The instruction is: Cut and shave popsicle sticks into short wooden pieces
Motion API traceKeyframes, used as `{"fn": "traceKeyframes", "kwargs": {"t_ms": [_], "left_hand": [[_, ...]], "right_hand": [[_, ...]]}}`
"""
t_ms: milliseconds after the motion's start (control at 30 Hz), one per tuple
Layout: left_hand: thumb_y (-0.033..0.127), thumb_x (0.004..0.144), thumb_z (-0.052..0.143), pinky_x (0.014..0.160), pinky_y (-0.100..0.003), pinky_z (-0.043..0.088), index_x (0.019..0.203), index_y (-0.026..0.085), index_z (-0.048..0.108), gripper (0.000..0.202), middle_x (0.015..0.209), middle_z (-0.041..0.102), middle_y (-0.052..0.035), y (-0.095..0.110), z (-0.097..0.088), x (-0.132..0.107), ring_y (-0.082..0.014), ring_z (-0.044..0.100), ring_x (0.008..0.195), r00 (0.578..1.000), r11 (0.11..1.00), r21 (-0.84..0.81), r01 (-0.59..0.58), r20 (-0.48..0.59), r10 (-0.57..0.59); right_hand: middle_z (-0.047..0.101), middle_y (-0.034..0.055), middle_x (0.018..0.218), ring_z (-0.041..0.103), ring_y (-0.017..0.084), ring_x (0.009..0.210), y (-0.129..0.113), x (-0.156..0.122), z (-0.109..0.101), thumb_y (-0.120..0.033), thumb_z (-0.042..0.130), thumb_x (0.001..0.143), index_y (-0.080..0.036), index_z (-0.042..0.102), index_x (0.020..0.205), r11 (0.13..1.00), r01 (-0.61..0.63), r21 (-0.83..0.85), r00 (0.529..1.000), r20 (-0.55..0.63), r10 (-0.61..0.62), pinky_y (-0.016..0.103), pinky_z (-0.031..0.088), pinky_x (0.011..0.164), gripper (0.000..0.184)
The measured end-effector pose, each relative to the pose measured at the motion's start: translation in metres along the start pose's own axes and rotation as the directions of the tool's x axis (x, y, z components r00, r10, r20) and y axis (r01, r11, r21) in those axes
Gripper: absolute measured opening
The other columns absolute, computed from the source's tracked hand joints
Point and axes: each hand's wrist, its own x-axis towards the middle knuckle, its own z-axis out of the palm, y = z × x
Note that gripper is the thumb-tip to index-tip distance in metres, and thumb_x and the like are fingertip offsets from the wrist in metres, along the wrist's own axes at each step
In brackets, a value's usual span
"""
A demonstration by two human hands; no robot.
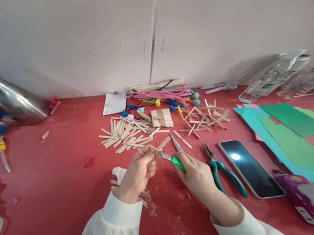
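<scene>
My right hand (195,173) is wrapped round a green-handled utility knife (177,162), its metal blade end pointing left. At the blade's tip, my left hand (144,170) is closed in a pinch; what sits between its fingertips is mostly hidden. A wooden craft stick (164,143) shows just beyond those fingertips, and I cannot tell if it is held or lying on the table. Pale wood shavings (152,207) are scattered below my hands. Beyond my right hand, scissors (176,144) show their blades. Needle-nose pliers (223,172) with teal handles lie to its right.
Loose craft sticks (126,132), a stick bundle (162,118) and joined stick pieces (206,117) lie ahead, before pink pipe cleaners (162,93). To the right are a phone (251,168), coloured paper (291,140) and a bottle (272,75). A steel jug (17,98) stands left.
</scene>
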Motion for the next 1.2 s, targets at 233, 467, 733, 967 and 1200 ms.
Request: {"fn": "traceKeyframes", "kwargs": {"t_ms": [233,467,733,967,1200], "left_hand": [[0.028,0.071,0.060,0.036,-0.013,0.009,0.067,0.019,0.038,0.024,0.047,0.026,0.0109,-0.002,0.006,-0.001,-0.0023,0.013,0.039,0.999,1.000,-0.024,-0.017,-0.049,0.016],[0.030,0.073,0.059,0.038,-0.014,0.010,0.067,0.018,0.040,0.023,0.048,0.021,0.0109,0.000,-0.002,0.001,-0.0030,0.013,0.041,0.999,0.991,0.127,-0.035,-0.019,0.038],[0.030,0.076,0.057,0.038,-0.014,0.011,0.067,0.018,0.039,0.024,0.048,0.021,0.0106,-0.005,0.002,-0.002,-0.0032,0.012,0.041,0.998,0.995,0.082,-0.055,-0.004,0.056],[0.028,0.073,0.058,0.036,-0.014,0.008,0.065,0.019,0.035,0.026,0.046,0.018,0.0116,0.000,0.009,-0.005,-0.0029,0.010,0.040,0.998,0.998,-0.036,0.054,-0.011,-0.055],[0.029,0.073,0.059,0.036,-0.014,0.011,0.068,0.018,0.038,0.025,0.047,0.025,0.0106,-0.002,0.006,-0.001,-0.0022,0.014,0.039,0.998,1.000,-0.013,-0.007,-0.062,0.007]], "right_hand": [[0.067,0.0067,0.069,0.061,0.019,0.059,0.001,0.000,-0.002,-0.029,0.040,0.088,-0.015,0.061,0.092,0.996,-0.055,-0.073,0.998,0.012,0.056,0.026,0.037,0.051,0.026],[0.067,0.0006,0.065,0.062,0.015,0.055,0.008,0.003,-0.004,-0.037,0.038,0.090,-0.021,0.057,0.084,0.899,-0.201,0.388,0.941,0.333,0.067,0.021,0.042,0.051,0.025],[0.063,0.0035,0.058,0.058,0.015,0.049,-0.001,0.000,-0.003,-0.023,0.032,0.090,-0.018,0.058,0.079,1.000,-0.027,0.016,0.999,0.018,0.027,0.023,0.034,0.045,0.029],[0.064,0.0065,0.065,0.057,0.019,0.054,-0.004,-0.003,-0.004,-0.019,0.038,0.086,-0.016,0.061,0.092,0.988,-0.067,-0.141,0.998,-0.008,0.067,0.027,0.036,0.051,0.025],[0.069,0.0043,0.075,0.064,0.017,0.060,0.000,0.001,-0.004,-0.037,0.044,0.087,-0.020,0.061,0.089,0.943,-0.173,0.283,0.983,0.115,0.146,0.023,0.044,0.053,0.025]]}}
